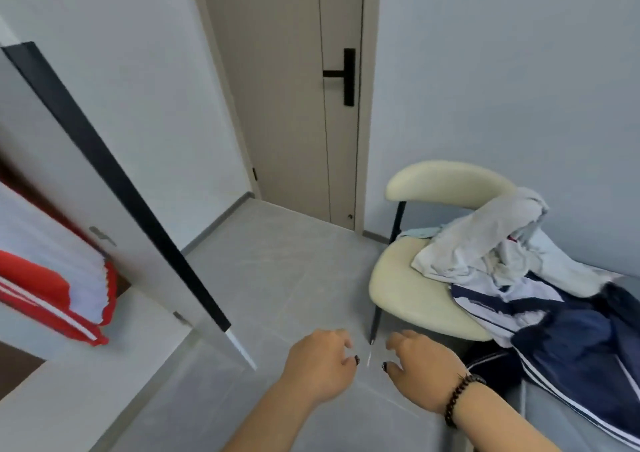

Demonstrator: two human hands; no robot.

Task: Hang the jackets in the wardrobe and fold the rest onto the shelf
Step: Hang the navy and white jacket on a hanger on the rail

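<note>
The wardrobe (31, 209) stands open off to the left of both hands, its door (114, 181) swung wide, seemingly so clothes can go in; something red and white (52, 292) is already inside. Right of the hands, a chair (415, 289) carries the heaped clothes (540, 285), a navy jacket spilling over its edge. The left hand (320, 361) and right hand (420, 365) hang between them, fingers loosely curled, each grip holding nothing.
</note>
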